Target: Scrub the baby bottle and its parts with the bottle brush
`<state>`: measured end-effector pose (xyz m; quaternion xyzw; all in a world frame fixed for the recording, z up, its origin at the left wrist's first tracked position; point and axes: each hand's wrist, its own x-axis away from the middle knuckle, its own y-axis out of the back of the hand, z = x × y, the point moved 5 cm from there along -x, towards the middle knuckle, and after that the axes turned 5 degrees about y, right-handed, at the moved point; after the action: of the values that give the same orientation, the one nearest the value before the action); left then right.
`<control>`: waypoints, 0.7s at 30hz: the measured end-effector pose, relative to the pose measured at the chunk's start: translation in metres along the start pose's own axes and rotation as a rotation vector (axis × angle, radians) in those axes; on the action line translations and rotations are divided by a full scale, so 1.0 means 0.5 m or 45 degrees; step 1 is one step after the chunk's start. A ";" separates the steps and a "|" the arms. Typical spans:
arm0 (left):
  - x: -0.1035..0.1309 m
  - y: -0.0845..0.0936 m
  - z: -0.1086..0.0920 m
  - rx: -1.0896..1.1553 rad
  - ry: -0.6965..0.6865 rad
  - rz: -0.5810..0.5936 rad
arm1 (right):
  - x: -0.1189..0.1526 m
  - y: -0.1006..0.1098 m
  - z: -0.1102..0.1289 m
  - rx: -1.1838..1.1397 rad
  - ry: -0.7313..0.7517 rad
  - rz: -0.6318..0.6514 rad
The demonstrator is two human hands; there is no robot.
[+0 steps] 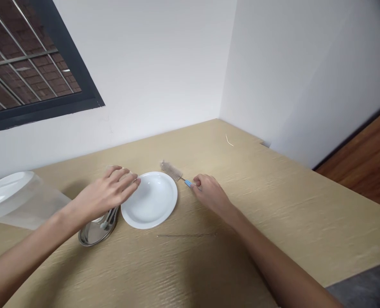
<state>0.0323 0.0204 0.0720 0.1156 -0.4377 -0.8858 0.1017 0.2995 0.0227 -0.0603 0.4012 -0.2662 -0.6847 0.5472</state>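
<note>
My right hand [208, 191] is closed on the blue handle of a bottle brush [171, 170], whose bristles point up and left, just beyond the right rim of a white plate [149, 200]. Over the plate's left edge hovers my left hand [117, 185], its fingers bent forward; whether it grips anything is hard to tell, though something clear shows faintly behind the fingers. Below that hand a round metal tray [95, 234] holds metal utensils and is partly hidden by my wrist.
A translucent plastic container with a white lid [8, 192] is at the left. A thin wire-like stick [186, 235] lies in front of the plate, and a small bent pale strip [229, 141] near the back corner. Walls border the wooden table [273, 205] behind.
</note>
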 end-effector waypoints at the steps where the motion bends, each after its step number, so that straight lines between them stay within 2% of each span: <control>1: 0.006 -0.003 0.004 0.026 0.020 0.010 | 0.000 0.000 0.000 -0.005 -0.002 0.003; 4: 0.032 -0.014 0.013 0.154 0.076 0.033 | 0.001 0.001 -0.001 -0.016 -0.009 0.009; 6: 0.062 -0.012 0.025 0.300 0.246 -0.027 | 0.000 0.002 -0.001 -0.022 -0.011 0.003; 8: 0.109 -0.004 0.038 0.520 0.549 -0.166 | 0.000 0.004 -0.001 -0.030 -0.008 -0.006; 10: 0.171 -0.002 0.040 0.780 0.944 -0.312 | -0.002 0.005 -0.001 -0.040 -0.006 -0.015; 12: 0.241 -0.016 0.019 1.065 1.375 -0.381 | -0.003 0.005 -0.001 -0.053 -0.006 -0.023; 14: 0.297 -0.040 -0.024 1.406 1.646 -0.469 | -0.004 0.004 -0.001 -0.070 -0.010 -0.033; 17: 0.338 -0.078 -0.097 1.810 1.744 -0.561 | -0.004 0.001 -0.001 -0.099 -0.021 -0.042; 19: 0.344 -0.100 -0.134 1.954 1.750 -0.615 | -0.003 -0.003 -0.001 -0.110 -0.032 -0.045; 21: 0.338 -0.118 -0.159 2.040 1.735 -0.602 | -0.003 -0.005 0.001 -0.115 -0.040 -0.049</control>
<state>-0.1099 -0.0516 -0.0415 0.6991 -0.7082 -0.0881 0.0450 0.2980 0.0248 -0.0618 0.3705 -0.2358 -0.7126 0.5472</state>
